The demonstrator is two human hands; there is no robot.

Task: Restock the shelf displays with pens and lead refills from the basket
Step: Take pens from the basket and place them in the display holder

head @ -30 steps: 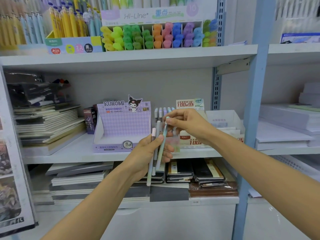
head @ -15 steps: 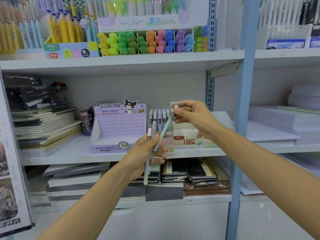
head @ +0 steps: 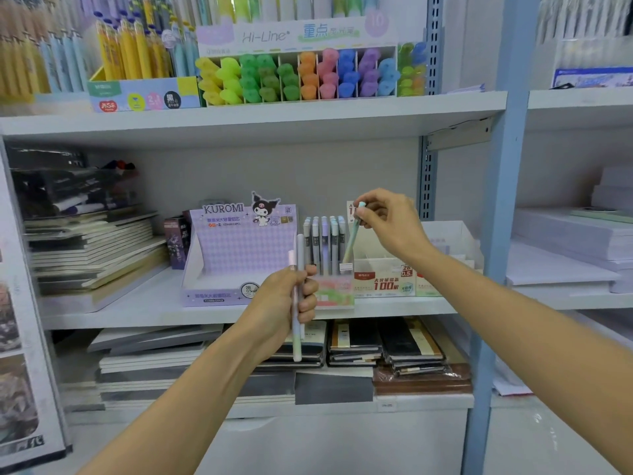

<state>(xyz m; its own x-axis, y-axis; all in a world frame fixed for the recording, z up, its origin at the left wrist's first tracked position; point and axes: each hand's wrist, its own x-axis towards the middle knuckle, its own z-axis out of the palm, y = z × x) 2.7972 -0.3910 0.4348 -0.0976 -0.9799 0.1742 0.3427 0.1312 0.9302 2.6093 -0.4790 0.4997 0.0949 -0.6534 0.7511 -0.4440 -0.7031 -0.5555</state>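
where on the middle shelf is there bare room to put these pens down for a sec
Bare shelf lies between the notebook stack and the Kuromi box, whose tray looks unfilled. From there to the blue post it is crowded: pen display and lead refill box sit side by side, right hand above.

White metal shelving fills the view. Upper shelf board [head: 308,114] runs across at 12 o'clock, mid board [head: 137,313] at center, bottom board [head: 411,402] toward 6. Pale grey back panel [head: 342,173] btwn upper and mid, evenly lit. Slotted rail [head: 427,186] and light-blue upright post [head: 507,200] at 2–3 o'clock split off a 2nd bay [head: 582,104] at 3. Metal bracket [head: 459,133] sits under the upper board. White base panel [head: 342,440] at 6.
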